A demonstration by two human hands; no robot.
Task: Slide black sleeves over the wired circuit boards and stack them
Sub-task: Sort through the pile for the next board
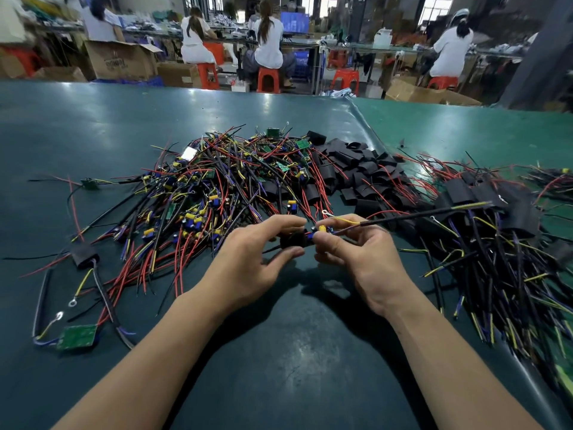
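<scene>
My left hand [248, 262] pinches a black sleeve [293, 239] between thumb and fingers above the green table. My right hand [359, 256] pinches a wired circuit board [321, 231] with yellow and blue parts, its end at the sleeve's mouth. The board's black cable [418, 215] trails off to the right. Behind my hands lies a big pile of bare wired boards [223, 181]. A heap of empty black sleeves [362, 169] sits beyond it on the right. Sleeved boards with their wires are stacked at the right [483, 225].
One green board with wires [77, 336] and a sleeved board [84, 254] lie loose at the left. The green table mat [288, 352] spreads in front of me. Past the far table edge, people sit on red stools at other benches among cardboard boxes.
</scene>
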